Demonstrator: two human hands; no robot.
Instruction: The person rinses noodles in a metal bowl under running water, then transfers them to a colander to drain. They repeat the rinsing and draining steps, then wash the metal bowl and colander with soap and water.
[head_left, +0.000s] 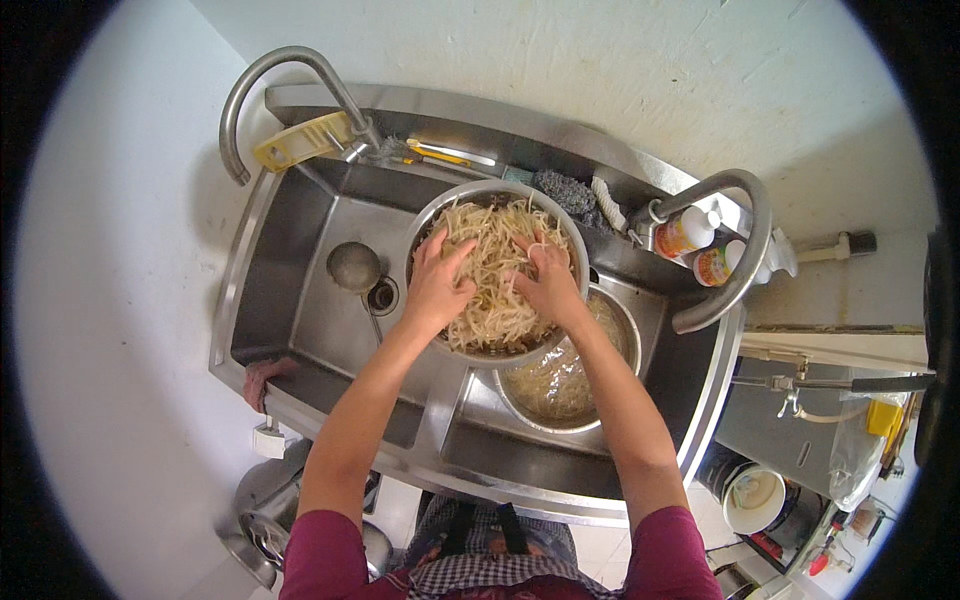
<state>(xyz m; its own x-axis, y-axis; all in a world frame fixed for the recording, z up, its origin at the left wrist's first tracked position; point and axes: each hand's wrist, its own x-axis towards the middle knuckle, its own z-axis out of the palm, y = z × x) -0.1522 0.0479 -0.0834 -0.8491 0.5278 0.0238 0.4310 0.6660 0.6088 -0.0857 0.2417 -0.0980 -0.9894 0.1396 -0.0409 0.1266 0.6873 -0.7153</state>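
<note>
A round stainless steel bowl (574, 247) full of pale bean sprouts (495, 300) rests over the divider of a double sink. My left hand (439, 281) lies on the left side of the sprouts, fingers spread and tips sunk among them. On the right side my right hand (547, 277) is also in the sprouts, its fingers apart and partly covered. Whether either hand grips any sprouts cannot be told. Beneath and to the right, a second metal bowl (636, 337) in the right basin holds water with more sprouts in it; my right forearm passes over it.
A metal ladle (354, 268) lies in the left basin by the drain (382, 295). Curved taps rise at left (232, 112) and right (761, 247). Scrubbers (574, 195) and bottles (686, 231) line the back ledge; a cloth (262, 379) hangs over the left rim.
</note>
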